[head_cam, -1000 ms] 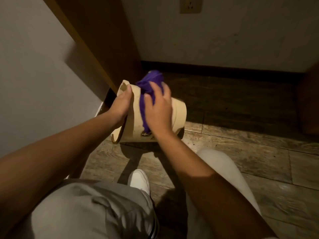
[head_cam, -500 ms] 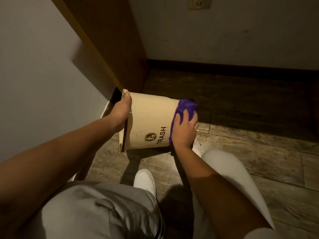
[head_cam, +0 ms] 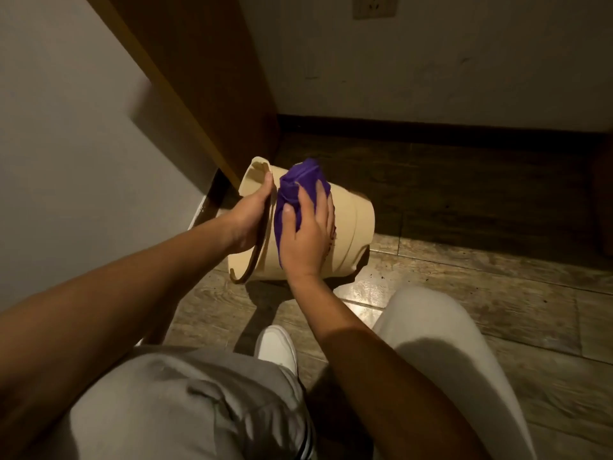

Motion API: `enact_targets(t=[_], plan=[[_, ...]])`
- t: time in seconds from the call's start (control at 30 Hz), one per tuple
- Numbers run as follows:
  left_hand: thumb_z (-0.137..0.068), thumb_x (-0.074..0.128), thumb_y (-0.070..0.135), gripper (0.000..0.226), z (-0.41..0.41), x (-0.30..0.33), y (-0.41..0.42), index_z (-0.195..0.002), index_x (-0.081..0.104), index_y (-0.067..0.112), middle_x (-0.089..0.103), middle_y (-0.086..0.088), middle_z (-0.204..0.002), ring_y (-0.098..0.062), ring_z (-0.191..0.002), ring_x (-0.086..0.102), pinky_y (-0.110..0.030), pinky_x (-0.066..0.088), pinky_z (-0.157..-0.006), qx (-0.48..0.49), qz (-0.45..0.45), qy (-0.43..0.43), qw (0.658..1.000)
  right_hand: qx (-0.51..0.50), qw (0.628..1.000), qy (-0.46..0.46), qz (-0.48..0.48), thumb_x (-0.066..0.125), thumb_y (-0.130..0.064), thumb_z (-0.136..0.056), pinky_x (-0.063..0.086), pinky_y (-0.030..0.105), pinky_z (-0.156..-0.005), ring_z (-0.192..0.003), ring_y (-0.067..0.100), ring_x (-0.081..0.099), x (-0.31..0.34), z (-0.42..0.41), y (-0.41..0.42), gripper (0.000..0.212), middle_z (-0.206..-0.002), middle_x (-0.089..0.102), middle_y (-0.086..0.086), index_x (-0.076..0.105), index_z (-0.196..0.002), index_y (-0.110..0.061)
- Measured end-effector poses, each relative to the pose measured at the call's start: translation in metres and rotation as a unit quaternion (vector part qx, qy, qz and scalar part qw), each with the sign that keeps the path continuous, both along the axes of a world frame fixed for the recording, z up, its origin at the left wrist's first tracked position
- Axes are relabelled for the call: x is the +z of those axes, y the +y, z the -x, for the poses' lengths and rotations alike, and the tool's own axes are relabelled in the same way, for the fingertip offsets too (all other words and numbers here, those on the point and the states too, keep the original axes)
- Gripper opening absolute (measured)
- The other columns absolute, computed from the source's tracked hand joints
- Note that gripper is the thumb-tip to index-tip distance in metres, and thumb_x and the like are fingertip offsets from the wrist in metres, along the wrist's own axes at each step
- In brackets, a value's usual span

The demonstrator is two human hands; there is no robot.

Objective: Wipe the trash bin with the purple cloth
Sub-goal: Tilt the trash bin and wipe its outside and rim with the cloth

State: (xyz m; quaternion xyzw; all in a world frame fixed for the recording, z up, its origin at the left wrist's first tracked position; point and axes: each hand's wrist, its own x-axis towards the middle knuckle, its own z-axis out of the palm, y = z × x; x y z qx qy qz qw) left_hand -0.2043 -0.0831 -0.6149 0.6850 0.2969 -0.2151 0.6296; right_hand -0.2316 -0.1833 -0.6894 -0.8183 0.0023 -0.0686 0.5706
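Observation:
A beige trash bin (head_cam: 353,227) lies on its side on the wooden floor, its open rim facing left toward me. My left hand (head_cam: 248,217) grips that rim, thumb on the outside. My right hand (head_cam: 306,237) presses a bunched purple cloth (head_cam: 298,190) flat against the bin's upper side wall, close to the rim. The palm covers the lower part of the cloth, and the bin's printed label is hidden under the hand.
A wooden panel (head_cam: 199,88) and a white wall (head_cam: 66,127) close in on the left. A dark baseboard (head_cam: 431,127) runs along the back wall. My knees (head_cam: 431,327) and a white shoe (head_cam: 277,346) are just below the bin.
My right hand has slid the cloth from the bin's base end back along the side to near the rim. The left hand has kept its hold on the rim.

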Motion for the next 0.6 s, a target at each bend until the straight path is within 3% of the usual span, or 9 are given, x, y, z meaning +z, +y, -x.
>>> enact_targets(t=[0.07,0.13,0.23,0.27,0.3,0.37,0.4,0.53,0.6], plan=[[-0.098,0.032,0.073,0.067,0.004,-0.002,0.005,-0.122,0.070,0.024,0.077,-0.003,-0.115,-0.021,-0.110,0.070,-0.039,0.051,-0.094,0.015,-0.028,-0.009,0.999,0.014,0.993,-0.031,0.112,0.045,-0.045,-0.103,0.022,0.058,-0.123,-0.154,0.033,0.026,-0.014,0.004,0.001,0.048,-0.165,0.038,0.007,0.053,-0.147,-0.027],[-0.097,0.032,0.074,0.069,0.005,-0.003,0.011,-0.123,0.069,0.022,0.080,-0.003,-0.107,-0.023,-0.102,0.075,-0.040,0.054,-0.086,0.039,-0.052,-0.008,0.998,0.016,0.985,-0.028,0.169,0.043,-0.050,-0.103,0.021,0.057,-0.124,-0.153,0.034,0.029,-0.029,-0.001,-0.005,0.049,-0.164,0.039,0.008,0.052,-0.147,-0.030],[-0.097,0.033,0.073,0.063,0.008,-0.002,0.024,-0.119,0.061,0.021,0.082,-0.002,-0.090,-0.019,-0.080,0.080,-0.032,0.060,-0.063,0.114,-0.051,0.007,0.992,-0.034,0.978,0.090,0.183,0.042,-0.049,-0.105,0.026,0.061,-0.120,-0.152,0.037,0.029,-0.059,-0.013,-0.027,0.047,-0.165,0.036,0.010,0.049,-0.147,-0.031],[-0.099,0.031,0.071,0.059,0.009,-0.003,0.027,-0.118,0.058,0.021,0.082,0.000,-0.090,-0.017,-0.080,0.080,-0.030,0.062,-0.063,0.129,-0.053,0.006,0.990,-0.050,0.974,0.145,0.169,0.041,-0.048,-0.106,0.030,0.061,-0.118,-0.151,0.038,0.029,-0.067,-0.017,-0.036,0.047,-0.165,0.034,0.011,0.048,-0.148,-0.030],[-0.100,0.029,0.069,0.060,0.009,-0.003,0.027,-0.126,0.054,0.021,0.081,0.001,-0.106,-0.017,-0.095,0.078,-0.033,0.063,-0.076,0.134,-0.069,0.007,0.989,-0.065,0.967,0.198,0.146,0.041,-0.046,-0.106,0.033,0.060,-0.116,-0.149,0.040,0.031,-0.073,-0.021,-0.043,0.047,-0.166,0.032,0.012,0.046,-0.150,-0.028],[-0.100,0.028,0.069,0.077,0.006,-0.007,0.026,-0.155,0.034,0.014,0.055,-0.010,-0.148,-0.033,-0.134,0.054,-0.047,0.044,-0.105,0.145,-0.116,0.017,0.982,-0.084,0.954,0.267,0.110,0.043,-0.042,-0.107,0.041,0.056,-0.111,-0.142,0.040,0.040,-0.079,-0.025,-0.051,0.047,-0.163,0.035,0.012,0.045,-0.151,-0.026],[-0.100,0.028,0.070,0.081,0.003,-0.009,0.026,-0.157,0.030,0.013,0.048,-0.014,-0.153,-0.037,-0.137,0.048,-0.049,0.038,-0.108,0.138,-0.126,0.019,0.982,-0.087,0.951,0.278,0.100,0.045,-0.040,-0.107,0.043,0.055,-0.109,-0.139,0.039,0.044,-0.080,-0.025,-0.053,0.046,-0.160,0.039,0.012,0.047,-0.150,-0.026],[-0.100,0.042,0.064,0.057,0.002,-0.005,0.029,-0.114,0.061,0.013,0.068,-0.008,-0.103,-0.021,-0.090,0.071,-0.033,0.053,-0.081,0.009,-0.051,0.010,0.999,-0.130,0.956,0.259,0.034,0.050,-0.035,-0.107,0.050,0.050,-0.104,-0.132,0.034,0.053,-0.070,-0.028,-0.066,0.043,-0.154,0.043,0.009,0.049,-0.147,-0.023],[-0.100,0.048,0.059,0.051,0.010,-0.008,0.030,-0.120,0.063,0.015,0.071,-0.007,-0.107,-0.023,-0.098,0.069,-0.035,0.052,-0.080,-0.085,-0.062,0.009,0.994,-0.133,0.965,0.225,-0.004,0.050,-0.035,-0.107,0.051,0.044,-0.101,-0.128,0.029,0.055,-0.056,-0.032,-0.067,0.043,-0.154,0.044,0.007,0.049,-0.148,-0.022]])
